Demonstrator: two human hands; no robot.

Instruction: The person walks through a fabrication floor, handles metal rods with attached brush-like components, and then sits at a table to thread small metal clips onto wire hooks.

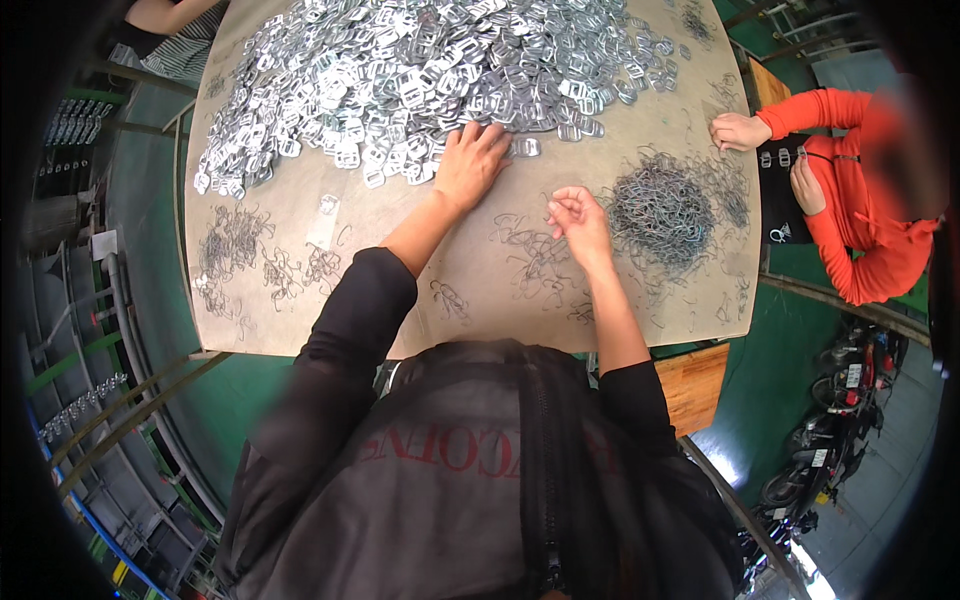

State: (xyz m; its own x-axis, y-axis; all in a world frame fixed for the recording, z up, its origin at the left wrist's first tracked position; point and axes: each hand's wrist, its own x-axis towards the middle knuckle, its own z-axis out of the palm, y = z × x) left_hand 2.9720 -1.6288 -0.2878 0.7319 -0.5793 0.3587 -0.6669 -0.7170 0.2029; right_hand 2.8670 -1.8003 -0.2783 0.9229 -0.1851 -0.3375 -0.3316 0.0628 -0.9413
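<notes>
My left hand [470,167] reaches to the near edge of a big pile of flat silver metal buckles [400,75], its fingers stretched over the front ones. A loose buckle [525,148] lies just right of those fingertips. Nearer to me, my right hand [582,222] hovers over the table with thumb and fingers pinched together. Whatever it may hold is too small to make out. Beside it, on the right, sits a round tangled heap of thin bent wire pieces [662,215]. More wire pieces [535,255] lie scattered below and left of that hand.
The tan-covered table [400,325] carries further scattered wire pieces [235,245] on the left. A co-worker in an orange top [850,200] sits at the right edge, one hand on the table. Another person's arm [165,15] shows at the far left. Motorbikes [840,400] stand at lower right.
</notes>
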